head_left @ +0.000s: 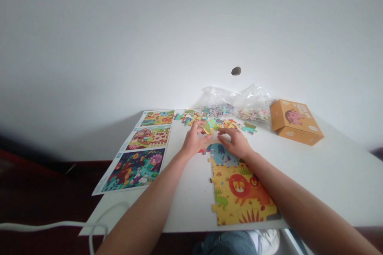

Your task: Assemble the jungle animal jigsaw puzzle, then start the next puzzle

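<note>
Just beyond the far edge of the partly joined jigsaw puzzle (pixel 236 191), my left hand (pixel 195 140) pinches a yellow-green puzzle piece (pixel 207 128) between thumb and fingers. Close by on the other side, my right hand (pixel 235 142) hovers over the puzzle's upper part, its fingers bent and a small gap between thumb and forefinger. I see nothing clearly held in it. Lions, elephants and a green crocodile show on the joined part. Loose puzzle pieces (pixel 249 128) lie scattered behind both hands, some hidden by the fingers.
A printed sheet (pixel 149 149) with three pictures lies at the left. Clear plastic bags (pixel 220 107) of pieces rest against the wall, next to an orange box (pixel 296 121). A white cable (pixel 60 225) crosses the table's front left corner.
</note>
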`<state>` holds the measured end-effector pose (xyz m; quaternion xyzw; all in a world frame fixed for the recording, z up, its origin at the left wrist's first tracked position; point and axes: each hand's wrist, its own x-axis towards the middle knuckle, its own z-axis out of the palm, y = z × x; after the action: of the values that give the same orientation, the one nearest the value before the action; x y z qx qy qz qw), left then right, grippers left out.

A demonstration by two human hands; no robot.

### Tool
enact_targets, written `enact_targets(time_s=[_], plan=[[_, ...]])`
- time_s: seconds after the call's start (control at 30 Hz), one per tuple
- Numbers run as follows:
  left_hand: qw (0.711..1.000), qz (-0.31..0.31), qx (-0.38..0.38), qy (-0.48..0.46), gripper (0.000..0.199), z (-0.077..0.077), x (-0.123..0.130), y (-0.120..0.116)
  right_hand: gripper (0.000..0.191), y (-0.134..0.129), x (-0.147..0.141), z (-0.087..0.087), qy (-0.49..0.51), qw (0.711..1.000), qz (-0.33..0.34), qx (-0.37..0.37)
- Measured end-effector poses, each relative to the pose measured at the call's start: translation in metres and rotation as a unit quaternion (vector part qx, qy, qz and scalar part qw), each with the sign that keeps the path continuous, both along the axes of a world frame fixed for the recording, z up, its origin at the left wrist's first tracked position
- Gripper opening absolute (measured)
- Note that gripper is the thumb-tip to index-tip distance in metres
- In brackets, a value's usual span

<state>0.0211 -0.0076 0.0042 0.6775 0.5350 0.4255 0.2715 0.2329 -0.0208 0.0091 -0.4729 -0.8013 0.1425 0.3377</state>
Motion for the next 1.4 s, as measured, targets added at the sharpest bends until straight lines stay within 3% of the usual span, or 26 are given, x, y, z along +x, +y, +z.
enact_targets(time_s=[0.1, 0.23, 0.37, 0.5, 0.6, 0.73, 0.93, 1.13, 1.4], plan=[[0.999, -0.040, -0.004, -0.002, 0.043, 0.002, 0.004, -0.003, 0.033, 0.000, 0.000, 0.000, 0.036, 0.998, -0.036, -0.026], [1.000, -0.021, -0.009, -0.011, 0.022, 0.000, 0.002, 0.002, 0.042, -0.001, -0.001, -0.001, 0.027, 0.999, 0.005, -0.032], [0.997, 0.081, 0.003, -0.003, 0.013, -0.007, -0.009, 0.011, 0.041, 0.000, -0.001, -0.003, -0.025, 0.999, 0.042, -0.025], [0.972, 0.213, -0.019, 0.096, 0.011, -0.004, -0.020, 0.012, 0.030, 0.005, 0.002, -0.010, -0.052, 0.998, 0.023, -0.015], [0.947, 0.254, -0.056, 0.188, 0.020, 0.002, -0.021, 0.007, 0.028, 0.007, 0.004, -0.013, -0.056, 0.998, 0.001, -0.011], [0.930, 0.241, -0.057, 0.271, 0.030, 0.005, -0.014, 0.002, 0.025, 0.008, 0.006, -0.012, -0.064, 0.997, -0.030, -0.005], [0.944, 0.130, -0.021, 0.302, 0.024, 0.000, -0.007, 0.001, 0.026, 0.009, 0.008, -0.012, -0.089, 0.995, -0.052, 0.001], [0.939, 0.166, -0.035, 0.300, 0.025, -0.003, -0.011, 0.003, 0.026, 0.008, 0.008, -0.015, -0.105, 0.992, -0.065, -0.004], [0.944, 0.129, -0.036, 0.301, 0.033, -0.003, -0.009, 0.002, 0.026, 0.007, 0.007, -0.013, -0.115, 0.991, -0.067, -0.016]])
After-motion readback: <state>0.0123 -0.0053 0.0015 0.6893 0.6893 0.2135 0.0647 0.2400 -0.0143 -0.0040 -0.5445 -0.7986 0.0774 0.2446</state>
